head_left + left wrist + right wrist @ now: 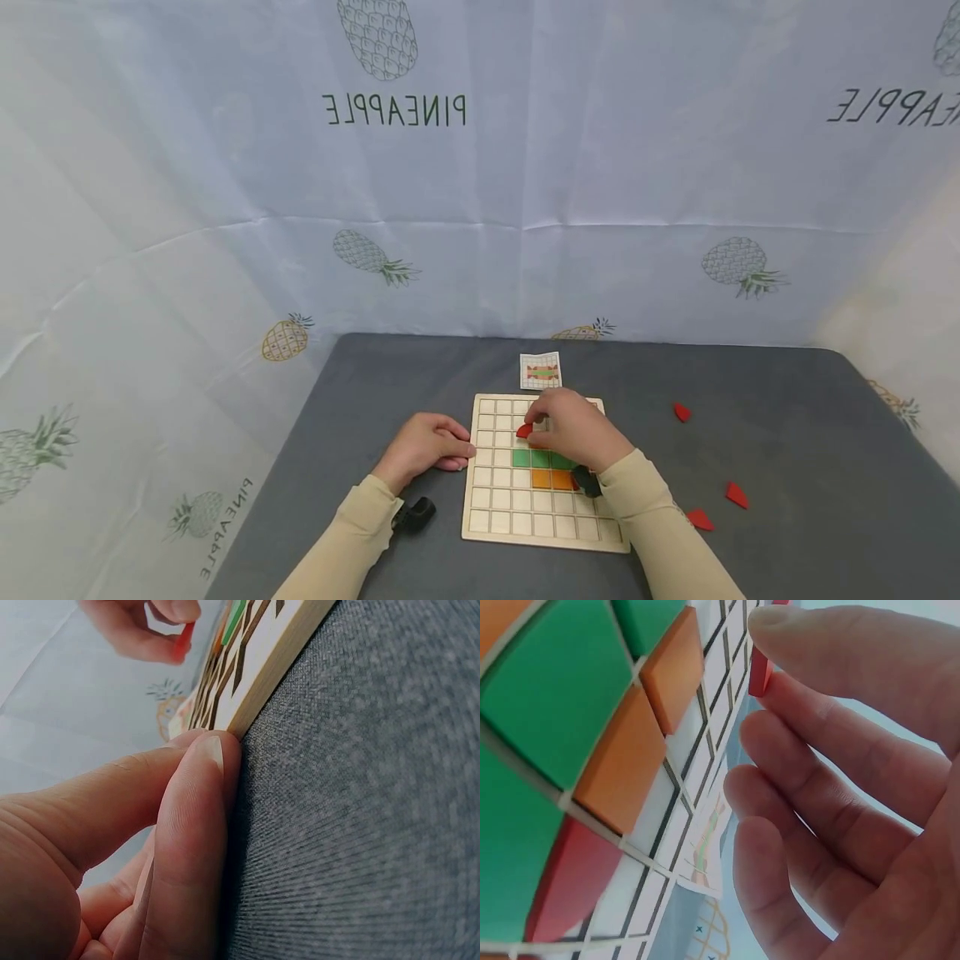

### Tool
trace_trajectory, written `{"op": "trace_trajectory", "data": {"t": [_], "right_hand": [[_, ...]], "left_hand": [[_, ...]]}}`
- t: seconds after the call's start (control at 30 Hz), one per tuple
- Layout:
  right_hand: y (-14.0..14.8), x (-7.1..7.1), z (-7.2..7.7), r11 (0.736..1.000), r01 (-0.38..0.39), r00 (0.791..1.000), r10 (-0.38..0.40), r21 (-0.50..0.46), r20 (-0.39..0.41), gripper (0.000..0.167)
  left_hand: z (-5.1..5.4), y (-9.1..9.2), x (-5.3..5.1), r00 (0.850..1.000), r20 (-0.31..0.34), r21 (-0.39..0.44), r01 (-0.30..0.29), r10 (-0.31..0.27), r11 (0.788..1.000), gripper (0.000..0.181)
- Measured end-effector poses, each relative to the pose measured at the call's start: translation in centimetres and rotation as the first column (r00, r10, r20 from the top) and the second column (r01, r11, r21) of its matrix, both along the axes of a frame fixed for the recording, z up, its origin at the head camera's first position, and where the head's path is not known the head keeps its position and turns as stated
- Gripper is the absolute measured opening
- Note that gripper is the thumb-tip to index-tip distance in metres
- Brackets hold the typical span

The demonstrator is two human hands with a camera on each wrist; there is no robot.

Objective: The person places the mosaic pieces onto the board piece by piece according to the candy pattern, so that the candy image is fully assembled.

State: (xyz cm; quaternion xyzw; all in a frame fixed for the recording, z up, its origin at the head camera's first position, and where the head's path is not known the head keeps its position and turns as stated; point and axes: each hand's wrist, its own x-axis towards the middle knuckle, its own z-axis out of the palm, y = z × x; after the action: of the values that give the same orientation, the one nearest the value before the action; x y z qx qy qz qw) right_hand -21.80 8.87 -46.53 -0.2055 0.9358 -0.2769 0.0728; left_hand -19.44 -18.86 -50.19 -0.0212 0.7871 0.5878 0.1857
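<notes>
A pale wooden grid board (500,522) lies on the dark table. My left hand (423,443) is at its left edge, thumb and index fingertips gripping the rim, as the left wrist view shows. Over the board's upper half, my right hand (581,427) pinches a red quarter-circle piece (760,673) between thumb and index finger, the other fingers loosely bent. Green tiles (542,459) and orange tiles (551,479) sit in the grid. Another red piece (577,874) lies in the grid beside green and orange tiles. My right hand and sleeve hide part of the board.
Behind the board lies a small pattern card (541,361). Loose red pieces rest on the table to the right: one far back (682,412), one farther forward (737,495), and one by my right sleeve (701,520). A pineapple-print cloth (487,275) hangs behind the table.
</notes>
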Motion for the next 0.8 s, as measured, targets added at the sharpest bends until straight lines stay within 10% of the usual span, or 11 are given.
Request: {"op": "trace_trajectory", "data": {"t": [0.8], "right_hand": [[-0.89,0.32,-0.5,0.994,-0.063,0.995,0.07,0.094,-0.076,0.01]], "left_hand": [[-0.01,0.05,-0.05,1.0,0.005,-0.006,-0.007,0.008,1.0,0.032]]}}
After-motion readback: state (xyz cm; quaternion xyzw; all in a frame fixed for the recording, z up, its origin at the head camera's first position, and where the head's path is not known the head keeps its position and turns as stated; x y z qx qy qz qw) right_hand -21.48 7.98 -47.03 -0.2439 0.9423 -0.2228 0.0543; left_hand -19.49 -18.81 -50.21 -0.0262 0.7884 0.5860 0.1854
